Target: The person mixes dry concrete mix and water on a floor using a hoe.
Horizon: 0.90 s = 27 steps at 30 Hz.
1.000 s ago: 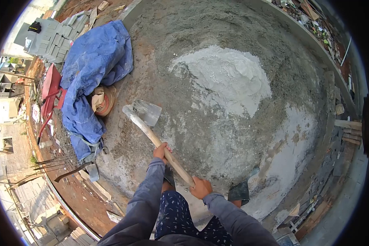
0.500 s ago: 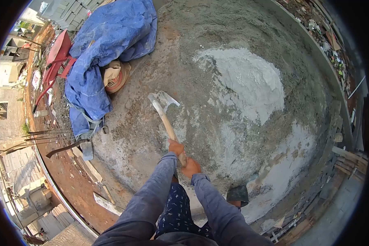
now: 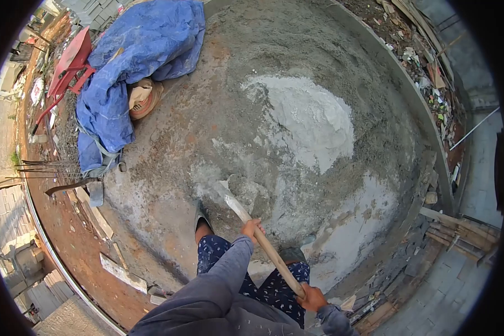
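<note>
Both hands are wrapped round the wooden handle of a shovel [image 3: 274,255], which slants from beside my right hip up and left to the ground. My left hand [image 3: 253,229] grips it partway down, and my right hand [image 3: 312,298] holds it near its top end. At the far end the blade is blurred among grey powder, with a puff of dust beside it. A mound of pale grey powder [image 3: 313,120] lies beyond the blade on darker, damp-looking grey sand [image 3: 369,95].
A blue tarp [image 3: 151,42] is heaped at upper left, partly over a paper sack [image 3: 143,98]. Beside it stands a red wheelbarrow [image 3: 73,61]. A hoe [image 3: 95,193] lies at left near thin rods. A low wall [image 3: 386,56] edges the right, with wood planks [image 3: 459,229] below.
The shovel blade has come down and nearer to my feet, raising dust. My right hand has slid back to the handle's end, away from my left hand. My left boot now shows.
</note>
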Tool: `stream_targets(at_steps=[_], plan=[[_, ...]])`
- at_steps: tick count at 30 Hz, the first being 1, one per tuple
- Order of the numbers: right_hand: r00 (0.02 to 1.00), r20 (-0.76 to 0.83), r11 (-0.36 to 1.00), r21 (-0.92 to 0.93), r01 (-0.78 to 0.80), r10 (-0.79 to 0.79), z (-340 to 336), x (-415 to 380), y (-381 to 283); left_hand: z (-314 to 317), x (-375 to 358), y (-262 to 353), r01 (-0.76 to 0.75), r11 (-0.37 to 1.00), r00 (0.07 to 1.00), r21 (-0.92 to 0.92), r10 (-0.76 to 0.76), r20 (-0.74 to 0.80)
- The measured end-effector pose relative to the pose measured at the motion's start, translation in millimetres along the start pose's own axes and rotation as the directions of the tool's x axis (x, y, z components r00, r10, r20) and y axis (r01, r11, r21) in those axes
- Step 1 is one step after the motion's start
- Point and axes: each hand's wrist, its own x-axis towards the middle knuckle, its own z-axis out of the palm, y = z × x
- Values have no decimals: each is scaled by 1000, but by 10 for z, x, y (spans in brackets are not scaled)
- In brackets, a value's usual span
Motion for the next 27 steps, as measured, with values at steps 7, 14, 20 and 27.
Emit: stream_targets(at_steps=[7, 14, 20, 27], plan=[[991, -127, 969, -235, -78, 48, 138, -42, 582, -200, -417, -223, 91, 989, 996, -114, -90, 10], [918, -197, 899, -350, 263, -345, 97, 1195, -1986, -1014, -1002, 2563, -281, 894, 947, -350, 318, 49], [931, 138, 899, -248, 361, -336, 523, 1376, -4153, -2441, -1320, 4247, -335, 893, 940, -302, 338, -42], [878, 301, 832, -312, 459, -372, 439, 1140, -5288, -3691, -1703, 4195, -238, 891, 961, -387, 159, -226]])
